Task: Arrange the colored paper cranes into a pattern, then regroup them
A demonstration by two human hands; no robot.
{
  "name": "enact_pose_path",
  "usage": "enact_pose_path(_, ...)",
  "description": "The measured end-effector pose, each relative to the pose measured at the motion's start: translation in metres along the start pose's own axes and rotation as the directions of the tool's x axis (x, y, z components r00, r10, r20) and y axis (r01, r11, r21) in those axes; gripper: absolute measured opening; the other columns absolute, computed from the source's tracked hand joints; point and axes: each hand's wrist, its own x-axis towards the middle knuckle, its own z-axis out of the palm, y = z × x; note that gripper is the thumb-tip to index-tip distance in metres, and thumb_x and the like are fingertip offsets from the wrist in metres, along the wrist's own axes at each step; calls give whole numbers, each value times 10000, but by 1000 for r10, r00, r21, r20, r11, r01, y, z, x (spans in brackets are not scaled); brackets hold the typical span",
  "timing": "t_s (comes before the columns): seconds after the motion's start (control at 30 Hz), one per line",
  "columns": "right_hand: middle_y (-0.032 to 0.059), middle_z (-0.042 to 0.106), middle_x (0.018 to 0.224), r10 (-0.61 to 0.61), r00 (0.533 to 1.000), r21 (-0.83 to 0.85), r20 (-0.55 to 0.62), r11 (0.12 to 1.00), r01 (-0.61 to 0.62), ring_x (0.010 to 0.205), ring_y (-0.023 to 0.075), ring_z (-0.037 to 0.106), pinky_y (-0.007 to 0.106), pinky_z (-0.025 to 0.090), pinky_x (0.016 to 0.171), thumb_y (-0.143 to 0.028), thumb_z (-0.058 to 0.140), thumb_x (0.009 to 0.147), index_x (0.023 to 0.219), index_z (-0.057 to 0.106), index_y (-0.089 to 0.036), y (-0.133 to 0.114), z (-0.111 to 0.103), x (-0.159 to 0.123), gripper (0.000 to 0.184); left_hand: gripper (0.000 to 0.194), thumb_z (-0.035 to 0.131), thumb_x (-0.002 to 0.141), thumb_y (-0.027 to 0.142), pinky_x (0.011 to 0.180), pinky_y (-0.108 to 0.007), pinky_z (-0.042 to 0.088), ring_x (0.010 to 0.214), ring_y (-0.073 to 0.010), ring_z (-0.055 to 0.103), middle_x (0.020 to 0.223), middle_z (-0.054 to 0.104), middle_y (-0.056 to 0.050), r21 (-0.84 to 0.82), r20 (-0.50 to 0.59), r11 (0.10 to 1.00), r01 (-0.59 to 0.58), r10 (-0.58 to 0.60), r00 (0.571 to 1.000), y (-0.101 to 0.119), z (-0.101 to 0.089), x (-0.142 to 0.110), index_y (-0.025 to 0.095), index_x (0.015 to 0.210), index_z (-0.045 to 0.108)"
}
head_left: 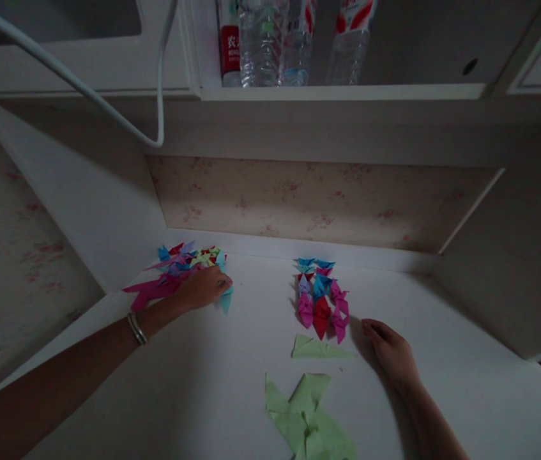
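My left hand (pixel 205 285) reaches over a heap of colourful folded papers (pixel 174 271) at the back left. Its fingers are closed in a pinch beside a light-blue folded paper (pixel 226 299); whether they hold it is hidden. My right hand (pixel 389 351) is low over the white surface, thumb and fingers curled together, with nothing visible in them. Just left of it stand rows of small origami pieces (pixel 321 313) in blue, red, pink and lilac. Nearer to me lie a flat pale-green folded paper (pixel 318 347) and a larger pale-green star-like folded paper (pixel 306 415).
The white desktop (pixel 246 326) sits in a recess between side panels, with a floral back wall (pixel 274 198). Overhead, a shelf (pixel 347 92) holds several plastic bottles (pixel 263 45). A white cable (pixel 98 92) hangs down at the upper left.
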Motion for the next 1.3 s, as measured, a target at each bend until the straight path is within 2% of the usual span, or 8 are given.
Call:
enact_pose_path(0.1, 62, 743, 917, 9, 1000, 10, -7, 1000, -9, 869, 251, 661, 288, 479, 734, -528, 575, 699, 927, 731, -190, -3, 0, -1, 437, 293, 541, 781, 374, 682, -253, 472, 842, -211, 635, 953, 723, -83, 8, 65, 1000, 2, -3, 998, -4, -1, 10, 207, 861, 768)
enact_pose_path(0.23, 58, 741, 931, 18, 1000, -11, -6, 1000, -18, 892, 255, 658, 293, 477, 758, -534, 565, 690, 912, 730, -199, -8, -2, -4, 434, 287, 555, 755, 374, 541, -220, 427, 571, -153, 618, 767, 742, -41, -45, 190, 999, 30, -21, 981, -10, 9, 16, 204, 825, 776)
enact_pose_path(0.37, 62, 742, 912, 23, 1000, -29, -6, 999, -23, 859, 254, 660, 298, 478, 749, -539, 558, 684, 918, 731, -192, -7, -2, -2, 452, 236, 578, 736, 330, 640, -213, 423, 712, -174, 650, 770, 752, -35, -98, 217, 995, 1, 21, 976, -10, 31, 14, 198, 768, 771)
enact_pose_path(0.5, 64, 740, 935, 3, 1000, -29, 8, 1000, -3, 888, 257, 656, 301, 470, 760, -533, 549, 705, 922, 728, -195, -1, 0, 1, 441, 230, 619, 710, 375, 660, -214, 419, 735, -177, 640, 767, 742, -24, -140, 221, 990, 23, 9, 975, -14, 46, 8, 194, 766, 750)
enact_pose_path(0.7, 50, 738, 951, -6, 1000, -38, 0, 999, 6, 902, 251, 653, 300, 464, 764, -535, 538, 721, 928, 725, -211, 1, 0, -1, 427, 496, 634, 695, 536, 653, -229, 453, 775, -181, 629, 953, 701, -53, -210, 159, 968, 139, -106, 982, -41, 40, -8, 184, 1042, 681)
enact_pose_path(0.9, 54, 731, 953, -4, 1000, -46, 24, 999, 5, 906, 251, 646, 308, 450, 788, -545, 533, 725, 941, 711, -207, 1, 0, 0, 439, 476, 648, 689, 510, 647, -253, 451, 734, -174, 587, 925, 667, -43, -239, 85, 943, 232, -217, 972, -66, 48, -47, 179, 1030, 659)
enact_pose_path(1.1, 52, 729, 966, 3, 1000, -58, 24, 998, -2, 925, 257, 643, 310, 449, 795, -545, 535, 727, 945, 711, -212, 2, 1, 0, 435, 327, 575, 780, 418, 732, -269, 466, 755, -173, 598, 1008, 654, -55, -203, -34, 960, 192, -203, 979, -46, 82, -70, 198, 1004, 667)
enact_pose_path(1.3, 48, 728, 974, 8, 999, -62, 32, 998, -6, 938, 259, 641, 316, 451, 809, -546, 523, 740, 960, 708, -213, 2, 0, 0, 440, 279, 506, 847, 398, 803, -264, 448, 895, -196, 618, 952, 651, -52, -197, -147, 957, 215, -245, 958, -22, 101, -53, 196, 928, 681)
